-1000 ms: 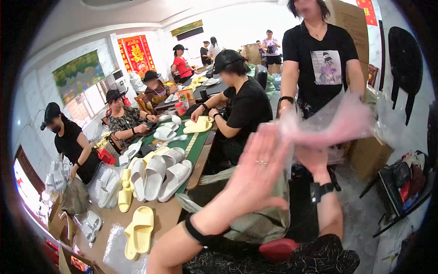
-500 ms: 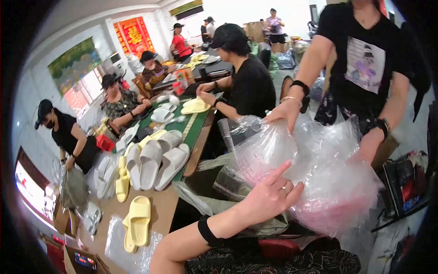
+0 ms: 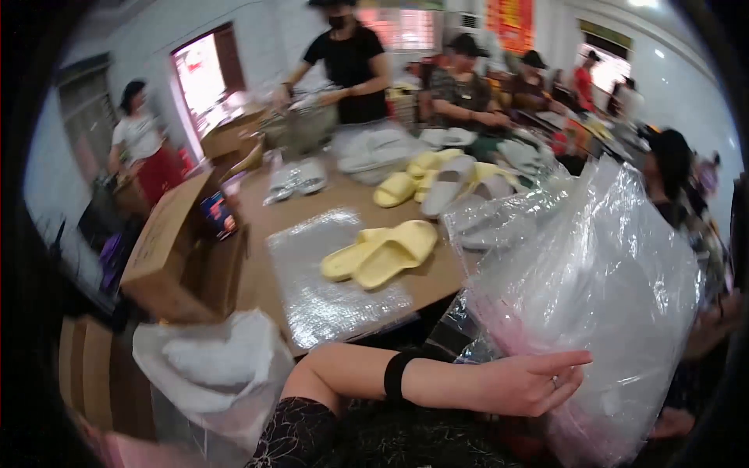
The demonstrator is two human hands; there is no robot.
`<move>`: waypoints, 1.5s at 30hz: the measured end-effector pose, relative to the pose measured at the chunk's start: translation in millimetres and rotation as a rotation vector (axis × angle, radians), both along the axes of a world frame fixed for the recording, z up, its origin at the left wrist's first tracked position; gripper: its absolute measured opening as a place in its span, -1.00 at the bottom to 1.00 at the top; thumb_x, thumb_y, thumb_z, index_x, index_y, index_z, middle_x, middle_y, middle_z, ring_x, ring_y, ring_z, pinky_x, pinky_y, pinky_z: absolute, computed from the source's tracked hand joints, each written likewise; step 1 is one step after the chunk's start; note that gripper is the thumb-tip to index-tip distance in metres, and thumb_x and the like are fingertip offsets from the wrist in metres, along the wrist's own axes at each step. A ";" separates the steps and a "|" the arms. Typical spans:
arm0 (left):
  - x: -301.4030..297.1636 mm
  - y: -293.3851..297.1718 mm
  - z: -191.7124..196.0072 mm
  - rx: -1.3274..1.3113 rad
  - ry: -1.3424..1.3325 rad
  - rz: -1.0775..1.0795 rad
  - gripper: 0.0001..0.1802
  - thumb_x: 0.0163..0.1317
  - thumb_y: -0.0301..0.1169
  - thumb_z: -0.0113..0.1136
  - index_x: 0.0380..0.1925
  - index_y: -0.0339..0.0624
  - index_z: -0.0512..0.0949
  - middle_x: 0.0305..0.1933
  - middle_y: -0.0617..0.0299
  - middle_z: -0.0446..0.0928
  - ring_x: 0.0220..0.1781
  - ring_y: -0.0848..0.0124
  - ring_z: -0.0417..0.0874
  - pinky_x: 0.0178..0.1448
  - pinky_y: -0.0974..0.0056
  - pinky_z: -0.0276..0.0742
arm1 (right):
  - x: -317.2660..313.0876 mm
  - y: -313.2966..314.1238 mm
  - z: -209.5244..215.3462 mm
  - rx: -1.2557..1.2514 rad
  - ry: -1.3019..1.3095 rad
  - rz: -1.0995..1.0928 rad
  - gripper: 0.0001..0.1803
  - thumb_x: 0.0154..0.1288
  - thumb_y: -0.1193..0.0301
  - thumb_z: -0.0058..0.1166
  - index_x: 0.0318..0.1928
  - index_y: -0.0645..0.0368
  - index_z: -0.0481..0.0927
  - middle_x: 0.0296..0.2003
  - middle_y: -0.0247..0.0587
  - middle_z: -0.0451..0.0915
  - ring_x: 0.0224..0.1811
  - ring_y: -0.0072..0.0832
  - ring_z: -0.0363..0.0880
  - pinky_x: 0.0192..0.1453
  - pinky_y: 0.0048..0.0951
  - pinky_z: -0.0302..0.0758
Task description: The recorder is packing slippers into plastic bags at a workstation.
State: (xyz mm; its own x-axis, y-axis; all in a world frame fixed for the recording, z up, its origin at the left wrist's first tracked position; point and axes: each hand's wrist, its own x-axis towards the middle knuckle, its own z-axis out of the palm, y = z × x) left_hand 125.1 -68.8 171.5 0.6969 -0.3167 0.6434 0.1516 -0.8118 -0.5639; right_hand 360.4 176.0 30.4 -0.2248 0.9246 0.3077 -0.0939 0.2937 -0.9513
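Note:
My left hand point(image 3: 534, 384), with a ring on one finger and a black band on the forearm, lies across the front of a big clear plastic bag point(image 3: 616, 281). Its fingers curl against the film and the index finger stretches forward; the grip is partly hidden. White and pink soft plastic shows inside the bag. At the bag's lower right edge is a patch of skin point(image 3: 672, 423), perhaps my right hand; its fingers are hidden. A pair of yellow slippers point(image 3: 394, 253) rests partly on a clear flat plastic sheet point(image 3: 316, 292) on the table.
Grey slippers point(image 3: 449, 187) and more yellow ones point(image 3: 396, 189) crowd the table's far part. An open cardboard box point(image 3: 168, 249) stands left, above a white plastic-lined container point(image 3: 211, 374). A masked co-worker point(image 3: 347, 70) handles a sack across the table; several others sit farther back.
The view has swung left, bringing the box and plastic sheet nearer the middle. The big bag now stands taller at the right, and the co-worker who held it is mostly hidden.

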 end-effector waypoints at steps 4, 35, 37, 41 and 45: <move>-81.1 6.4 8.9 0.196 -0.001 0.369 -0.63 0.04 -0.53 0.02 -0.17 -0.58 0.56 -0.27 0.10 0.61 -0.30 0.34 0.65 0.59 0.05 0.15 | -105.2 39.1 -4.9 -0.079 -0.010 0.189 -0.34 0.40 -0.07 -0.08 0.33 0.07 0.34 0.24 -0.15 0.42 0.29 -0.20 0.35 0.34 -0.11 0.32; -261.8 28.8 -151.6 -0.733 -0.445 1.241 -0.61 0.04 -0.51 0.13 -0.06 -0.02 0.59 -0.16 0.27 0.58 -0.14 0.26 0.56 0.02 0.16 0.45 | -292.3 76.1 12.7 -0.960 0.358 0.816 -0.04 0.36 -0.30 -0.23 0.32 0.40 0.31 0.21 0.06 0.49 0.17 -0.19 0.53 0.31 -0.23 0.39; -253.2 31.4 -162.3 -0.805 -0.311 1.235 -0.56 0.04 -0.51 0.11 -0.01 -0.02 0.57 -0.02 0.20 0.55 -0.04 0.24 0.54 0.02 0.16 0.44 | -297.2 73.0 15.7 -0.905 0.446 0.879 -0.19 0.38 -0.16 -0.05 0.26 0.37 0.38 0.14 0.07 0.54 0.14 -0.22 0.55 0.28 -0.26 0.45; -246.4 32.0 -170.9 -0.812 -0.259 1.271 -0.50 0.03 -0.49 0.13 0.07 -0.03 0.53 -0.01 0.14 0.53 -0.01 0.22 0.52 0.02 0.16 0.43 | -316.5 64.2 18.1 -0.832 0.120 0.533 -0.29 0.31 -0.03 0.16 0.19 0.36 0.46 0.03 0.03 0.61 0.01 -0.24 0.61 0.15 -0.25 0.52; -250.3 13.5 -169.0 -1.035 -0.141 1.261 -0.37 0.11 -0.27 0.28 0.23 -0.10 0.42 0.17 0.01 0.49 0.18 0.02 0.47 0.18 0.06 0.42 | -323.2 60.6 17.6 -0.576 -0.422 0.402 -0.49 0.25 0.24 0.26 0.10 0.33 0.55 -0.10 -0.08 0.64 -0.16 -0.35 0.62 -0.03 -0.33 0.54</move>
State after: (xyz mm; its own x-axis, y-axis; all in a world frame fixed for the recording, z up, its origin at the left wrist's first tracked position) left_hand -125.1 -55.3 2.5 0.0859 0.9549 0.2842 0.9725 -0.1424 0.1845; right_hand 37.2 236.6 48.0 -0.5635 0.7360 -0.3752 0.3114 -0.2314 -0.9217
